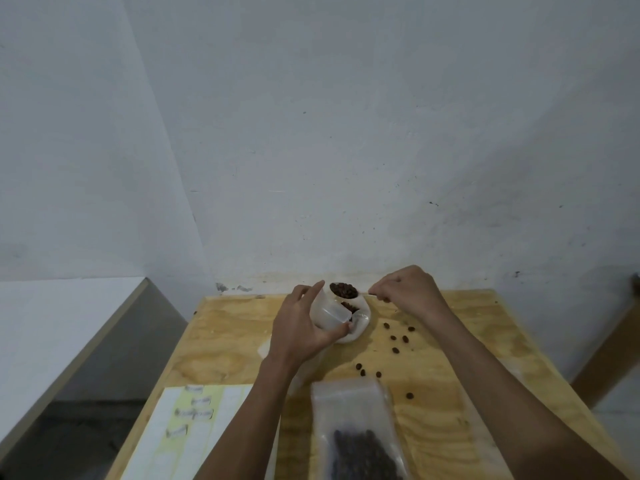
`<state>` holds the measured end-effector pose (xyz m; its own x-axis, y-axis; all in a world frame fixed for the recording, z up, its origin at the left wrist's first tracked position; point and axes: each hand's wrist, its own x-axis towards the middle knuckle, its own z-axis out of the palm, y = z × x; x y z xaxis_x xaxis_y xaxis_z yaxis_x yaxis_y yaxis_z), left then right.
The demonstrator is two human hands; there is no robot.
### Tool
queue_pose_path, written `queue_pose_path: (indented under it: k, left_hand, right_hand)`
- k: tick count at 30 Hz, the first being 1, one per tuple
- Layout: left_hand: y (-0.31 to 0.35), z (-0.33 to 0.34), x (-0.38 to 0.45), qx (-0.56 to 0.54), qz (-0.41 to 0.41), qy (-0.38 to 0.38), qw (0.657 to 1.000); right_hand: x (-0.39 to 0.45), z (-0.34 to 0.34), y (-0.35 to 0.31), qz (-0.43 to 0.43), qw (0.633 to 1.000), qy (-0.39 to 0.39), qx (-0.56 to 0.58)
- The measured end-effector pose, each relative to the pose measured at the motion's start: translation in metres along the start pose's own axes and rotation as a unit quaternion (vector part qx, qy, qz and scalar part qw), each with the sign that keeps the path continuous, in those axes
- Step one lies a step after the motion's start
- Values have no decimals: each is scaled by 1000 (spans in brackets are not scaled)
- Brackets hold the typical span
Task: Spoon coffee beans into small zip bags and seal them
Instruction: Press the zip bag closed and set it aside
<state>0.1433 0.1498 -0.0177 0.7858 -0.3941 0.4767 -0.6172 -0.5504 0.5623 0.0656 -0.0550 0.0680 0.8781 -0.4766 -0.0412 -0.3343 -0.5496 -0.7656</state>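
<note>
Beans already fill the lower part of one zip bag [360, 427] lying flat nearest you on the desk [450, 341]; whether its strip is pressed closed you cannot tell. Left of it lies a sheet of labels [188, 431]. Loose beans [394, 344] are scattered across the wood beyond the bag. Farther out, your left hand [301, 327] is clamped on a small bag [332, 315], holding its mouth up over a white bowl [360, 323]. Your right hand [408, 292] pinches the handle of a spoon [343, 290], heaped with beans, right at that mouth. So one bag looks filled, a second is mid-fill, and sealing and the spilled beans are probably still ahead.
</note>
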Motion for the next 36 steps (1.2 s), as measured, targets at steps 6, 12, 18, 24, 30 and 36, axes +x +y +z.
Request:
queue_pose_path:
  k: [6, 12, 18, 24, 30, 36]
  left_hand:
    - [4, -1, 1, -5, 14, 14, 1000]
    - [-1, -3, -3, -8, -3, 27, 1000]
    - [5, -5, -5, -121, -80, 23, 989]
    - [13, 3, 5, -246, -168, 36, 954]
    - [23, 4, 18, -363, -198, 44, 909]
    - [33, 2, 22, -423, -195, 59, 883]
  right_hand:
    - [-18, 10, -19, -92, 981, -14, -169]
    - [-19, 9, -15, -103, 977, 59, -176]
    - [-10, 29, 12, -23, 968, 88, -234]
    - [-11, 55, 20, -47, 950, 83, -298]
    - [-6, 61, 22, -14, 965, 77, -251]
    - [19, 52, 31, 88, 996, -2, -31]
